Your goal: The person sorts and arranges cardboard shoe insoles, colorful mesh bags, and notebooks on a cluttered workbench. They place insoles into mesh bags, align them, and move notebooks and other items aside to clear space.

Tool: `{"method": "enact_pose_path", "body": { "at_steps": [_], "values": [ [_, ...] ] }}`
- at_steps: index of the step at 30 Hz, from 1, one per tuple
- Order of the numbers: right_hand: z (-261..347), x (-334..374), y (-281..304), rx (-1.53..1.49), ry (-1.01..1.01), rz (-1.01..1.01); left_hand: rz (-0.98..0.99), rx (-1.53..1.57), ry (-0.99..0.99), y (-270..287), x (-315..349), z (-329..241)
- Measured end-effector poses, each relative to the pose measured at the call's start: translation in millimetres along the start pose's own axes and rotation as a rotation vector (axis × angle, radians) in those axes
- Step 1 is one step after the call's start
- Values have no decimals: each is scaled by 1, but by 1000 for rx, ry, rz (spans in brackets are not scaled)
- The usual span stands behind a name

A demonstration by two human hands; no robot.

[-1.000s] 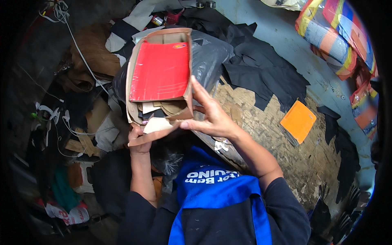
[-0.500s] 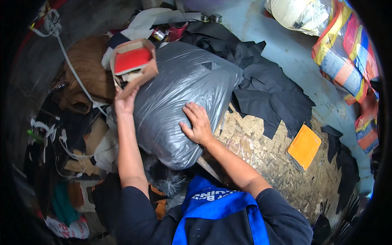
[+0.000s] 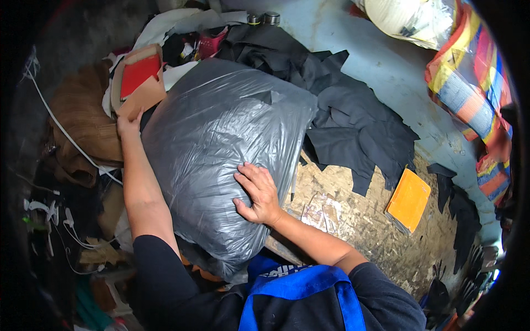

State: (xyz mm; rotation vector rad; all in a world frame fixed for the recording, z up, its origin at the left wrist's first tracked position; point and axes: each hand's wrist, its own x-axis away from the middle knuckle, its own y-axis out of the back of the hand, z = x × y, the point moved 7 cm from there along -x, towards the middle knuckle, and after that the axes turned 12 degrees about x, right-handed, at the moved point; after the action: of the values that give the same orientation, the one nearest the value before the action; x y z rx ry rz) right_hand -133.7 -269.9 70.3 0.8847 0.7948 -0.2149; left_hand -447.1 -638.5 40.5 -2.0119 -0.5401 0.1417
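Observation:
A large, full grey plastic bag [image 3: 221, 127] lies in front of me at the edge of the worn table. My right hand [image 3: 258, 193] rests on the bag's side with its fingers spread. Off to the far left, my left hand [image 3: 130, 124] grips the near flap of an open cardboard box [image 3: 142, 103]. Inside that box a flat red piece [image 3: 139, 74] shows. The left thumb and fingers are partly hidden by the flap.
Black cut fabric pieces [image 3: 359, 116] lie heaped beyond the bag. An orange-covered notebook [image 3: 408, 199] and a pen [image 3: 293, 186] lie on the worn tabletop [image 3: 364, 243]. Brown material [image 3: 83, 116] and a white cord [image 3: 66, 129] are at left; a striped woven bag [image 3: 469, 94] hangs at right.
The cardboard box has gone left and away from the bag with my left hand. The grey bag has shifted toward me and left, my right hand still on it.

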Motion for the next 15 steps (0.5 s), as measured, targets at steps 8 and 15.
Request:
{"method": "enact_pose_path", "body": {
  "at_steps": [8,15],
  "values": [
    [1,-1,-1,-22,4,-20,-421,312,-46,0,-19,45],
    [2,-1,0,-5,-10,-7,-744,473,-158,15,-27,55]
  ]
}}
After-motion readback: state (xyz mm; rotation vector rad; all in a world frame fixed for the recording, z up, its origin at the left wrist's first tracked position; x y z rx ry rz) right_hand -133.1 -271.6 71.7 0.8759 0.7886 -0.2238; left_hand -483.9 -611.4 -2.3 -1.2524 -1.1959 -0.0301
